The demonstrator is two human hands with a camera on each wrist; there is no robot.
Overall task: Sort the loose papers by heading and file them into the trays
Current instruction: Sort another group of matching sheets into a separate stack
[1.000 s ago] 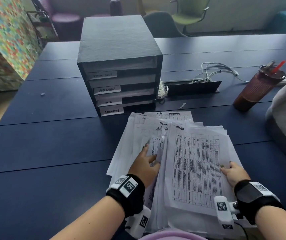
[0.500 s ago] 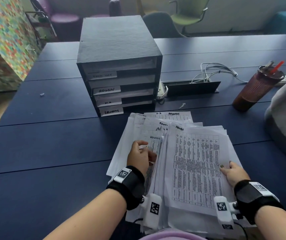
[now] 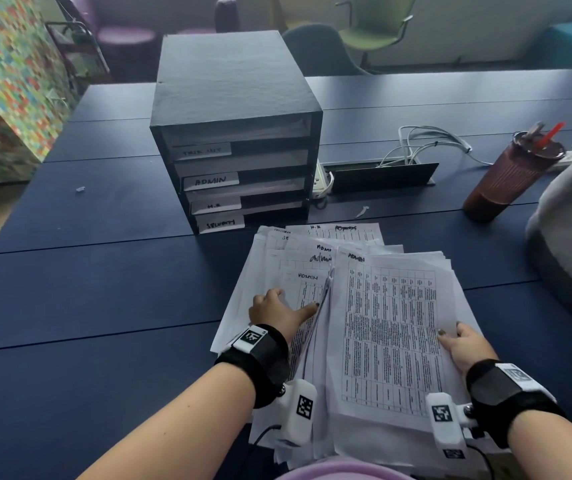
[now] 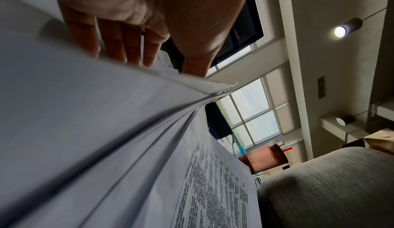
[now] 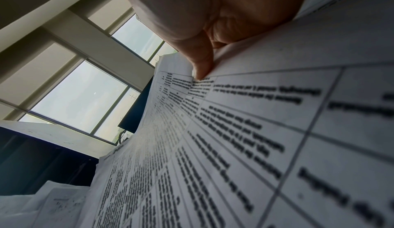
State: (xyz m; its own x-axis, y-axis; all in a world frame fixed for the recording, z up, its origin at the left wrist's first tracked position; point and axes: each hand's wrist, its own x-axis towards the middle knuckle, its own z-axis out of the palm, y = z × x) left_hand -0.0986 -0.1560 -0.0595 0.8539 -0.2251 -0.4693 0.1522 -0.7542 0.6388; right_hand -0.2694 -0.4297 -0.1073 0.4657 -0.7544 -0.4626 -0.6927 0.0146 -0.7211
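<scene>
Four labelled trays wait well beyond both hands while the loose papers lie unsorted on the table. The left hand rests spread on the left sheets; the right hand pinches the ADMIN sheet at its right edge. Filing appears barely begun.

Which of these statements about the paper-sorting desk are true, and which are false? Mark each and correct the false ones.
1. The black four-tier tray cabinet carries a white label reading ADMIN. True.
2. The ribbed brown tumbler with a red straw stands left of the cabinet. False: it stands to the right.
3. The left hand lies on the spread white printed papers. True.
4. The right hand grips the tumbler. False: it holds the right edge of the papers.
5. The dark blue table bears the papers. True.
</scene>
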